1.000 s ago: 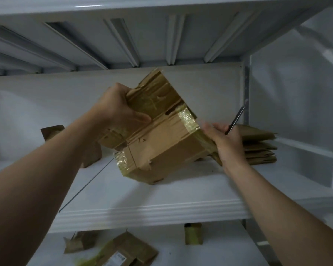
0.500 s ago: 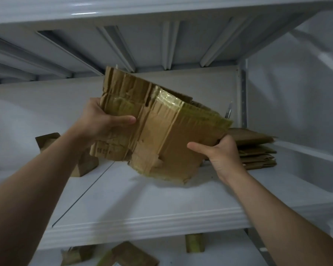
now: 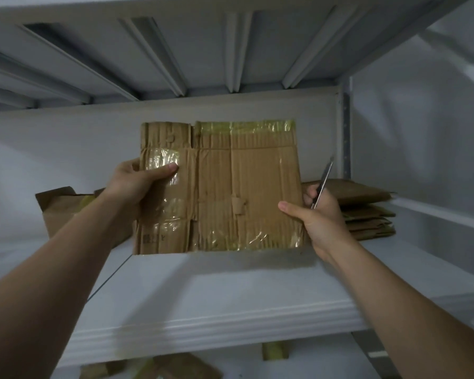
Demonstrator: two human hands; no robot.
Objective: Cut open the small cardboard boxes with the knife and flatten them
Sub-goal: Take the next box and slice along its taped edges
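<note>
Above the shelf point(image 3: 203, 296), hiding part of a stack of flat boxes point(image 3: 367, 212), the flattened cardboard point(image 3: 219, 187) stands upright, left hand point(image 3: 137, 184) clasping one edge, right hand point(image 3: 318, 214) pinching the other while gripping the knife point(image 3: 323, 184).

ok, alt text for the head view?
The left hand and right hand hold a flattened, taped brown cardboard box upright over a white metal shelf; the right hand also grips a thin metal knife. A stack of flattened brown boxes lies on the shelf behind.
</note>
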